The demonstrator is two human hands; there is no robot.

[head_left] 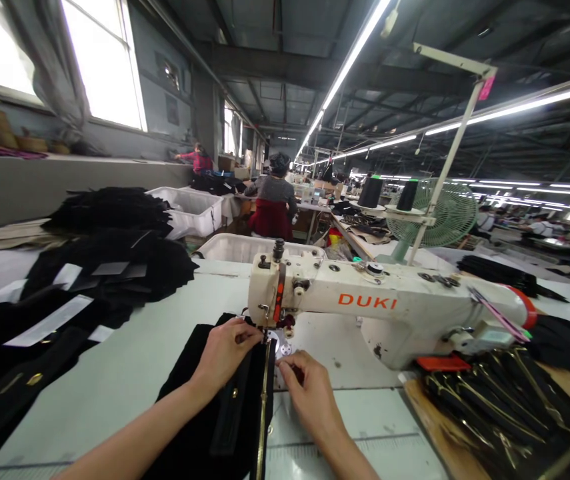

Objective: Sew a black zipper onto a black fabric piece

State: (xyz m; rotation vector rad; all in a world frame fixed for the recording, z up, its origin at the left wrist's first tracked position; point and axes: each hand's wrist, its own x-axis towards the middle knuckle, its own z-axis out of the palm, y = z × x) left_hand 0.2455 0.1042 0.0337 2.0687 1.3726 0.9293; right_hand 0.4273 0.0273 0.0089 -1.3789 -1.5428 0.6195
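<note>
Under the hands [265,373], needle hidden.

The sewing machine [389,307] stands on the surface [129,360], its needle end to the left. The fabric [215,413] lies in front of that end, under both hands: left hand [225,353] on it, right hand [309,393] just right of it. Fabric stacks [109,267] lie far left. Zippers [509,407], apparently, lie right. Bins [189,207] and a fan [439,213] stand behind.
</note>
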